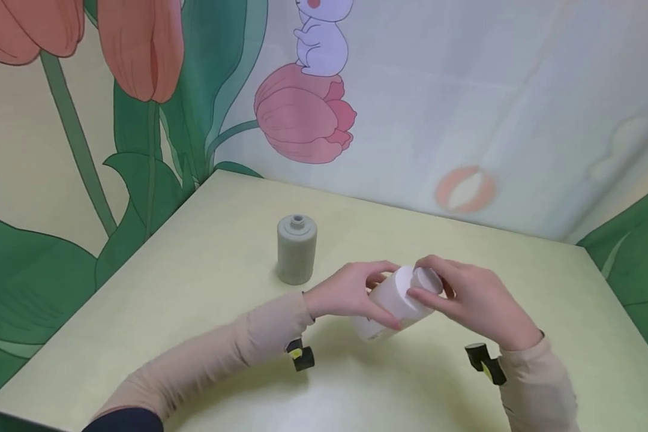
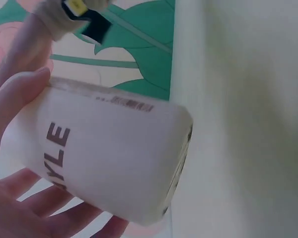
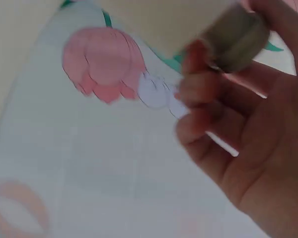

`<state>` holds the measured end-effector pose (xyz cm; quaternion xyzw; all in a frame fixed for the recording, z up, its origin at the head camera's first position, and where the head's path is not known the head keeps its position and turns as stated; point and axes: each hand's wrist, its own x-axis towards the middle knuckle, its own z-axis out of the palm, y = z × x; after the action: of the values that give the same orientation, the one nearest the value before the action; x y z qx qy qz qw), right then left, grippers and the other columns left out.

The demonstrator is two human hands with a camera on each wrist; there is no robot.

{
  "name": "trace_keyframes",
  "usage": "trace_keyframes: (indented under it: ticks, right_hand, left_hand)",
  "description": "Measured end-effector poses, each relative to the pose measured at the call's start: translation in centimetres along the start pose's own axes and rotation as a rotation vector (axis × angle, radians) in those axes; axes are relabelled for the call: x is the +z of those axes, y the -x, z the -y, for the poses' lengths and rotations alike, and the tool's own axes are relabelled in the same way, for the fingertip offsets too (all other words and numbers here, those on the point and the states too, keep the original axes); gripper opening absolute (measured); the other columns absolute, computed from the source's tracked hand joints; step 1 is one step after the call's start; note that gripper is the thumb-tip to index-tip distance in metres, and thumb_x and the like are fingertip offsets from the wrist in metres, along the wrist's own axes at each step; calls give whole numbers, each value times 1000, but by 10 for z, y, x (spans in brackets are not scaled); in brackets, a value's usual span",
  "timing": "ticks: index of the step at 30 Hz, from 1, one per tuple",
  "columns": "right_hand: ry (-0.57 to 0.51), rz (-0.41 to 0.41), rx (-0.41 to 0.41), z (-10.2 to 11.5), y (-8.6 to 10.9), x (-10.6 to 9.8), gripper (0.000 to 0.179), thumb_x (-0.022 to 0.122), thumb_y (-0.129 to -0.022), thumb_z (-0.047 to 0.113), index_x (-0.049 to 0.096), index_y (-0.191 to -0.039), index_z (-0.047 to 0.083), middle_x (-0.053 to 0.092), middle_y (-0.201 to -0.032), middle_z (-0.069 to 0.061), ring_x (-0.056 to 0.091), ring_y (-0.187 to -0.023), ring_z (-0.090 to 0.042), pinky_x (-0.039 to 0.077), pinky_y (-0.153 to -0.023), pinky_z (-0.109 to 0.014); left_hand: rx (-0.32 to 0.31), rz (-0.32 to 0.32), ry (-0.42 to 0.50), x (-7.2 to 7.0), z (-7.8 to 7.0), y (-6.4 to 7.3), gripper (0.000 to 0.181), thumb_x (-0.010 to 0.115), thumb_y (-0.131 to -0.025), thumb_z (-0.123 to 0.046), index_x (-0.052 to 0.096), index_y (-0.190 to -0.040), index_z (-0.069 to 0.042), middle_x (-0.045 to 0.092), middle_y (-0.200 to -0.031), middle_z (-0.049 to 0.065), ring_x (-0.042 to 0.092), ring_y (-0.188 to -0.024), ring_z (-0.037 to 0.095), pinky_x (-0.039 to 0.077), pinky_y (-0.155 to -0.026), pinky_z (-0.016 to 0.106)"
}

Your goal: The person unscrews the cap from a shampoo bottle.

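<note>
Left grip [image 1: 351, 291] grasps white bottle [image 1: 395, 299], tilted over the table [image 1: 210, 252]; right grip [image 1: 472, 298] pinches its cap [image 1: 428, 280], at 2 o'clock. Grey bottle [image 1: 296, 255] stands at 10 o'clock. Apparent step: cap handling. Next move likely requires steady body, cap aligned.

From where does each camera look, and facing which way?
Head: on the head, facing forward and down at the table; left hand, right hand, sleeves show.
Left wrist: on that wrist, facing the white bottle; both hands partly show.
Right wrist: on that wrist, facing the bottle cap; right hand shows.
Head and right wrist share the pink tulip.
</note>
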<state>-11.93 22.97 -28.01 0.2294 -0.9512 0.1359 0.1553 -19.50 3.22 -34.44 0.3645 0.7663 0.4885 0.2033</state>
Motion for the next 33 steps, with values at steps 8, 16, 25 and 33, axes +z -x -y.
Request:
trace_keyframes:
  ticks: [8,16,25,33]
  right_hand:
    - [-93,-10,-231,6,-5,30,23,68,-77,35,58,-94,23,51,-71,17,44,-60,3,38,-54,-10]
    - [-161,98,-271,6,-5,34,27,66,-78,36,58,-100,22,51,-74,17,47,-64,1,40,-58,-9]
    - [-186,109,-528,7,-2,28,39,69,-77,23,56,-114,20,50,-90,13,47,-78,2,38,-70,-5]
    - [86,58,-426,12,2,21,43,63,-76,47,57,-113,25,54,-86,18,48,-74,3,41,-69,-17]
  left_hand:
    - [-2,96,7,-12,20,32,67,82,-57,-36,50,-116,-36,66,-98,-7,62,-87,7,49,-74,27]
    - [19,142,22,-12,35,35,67,82,-58,-35,49,-116,-36,67,-96,-8,63,-85,8,50,-73,27]
    - [93,221,21,-16,40,36,70,83,-57,-32,49,-119,-34,66,-100,-9,64,-86,8,49,-77,28]
    - [112,197,6,-14,39,36,71,83,-57,-33,50,-120,-33,66,-100,-9,62,-88,5,50,-77,27]
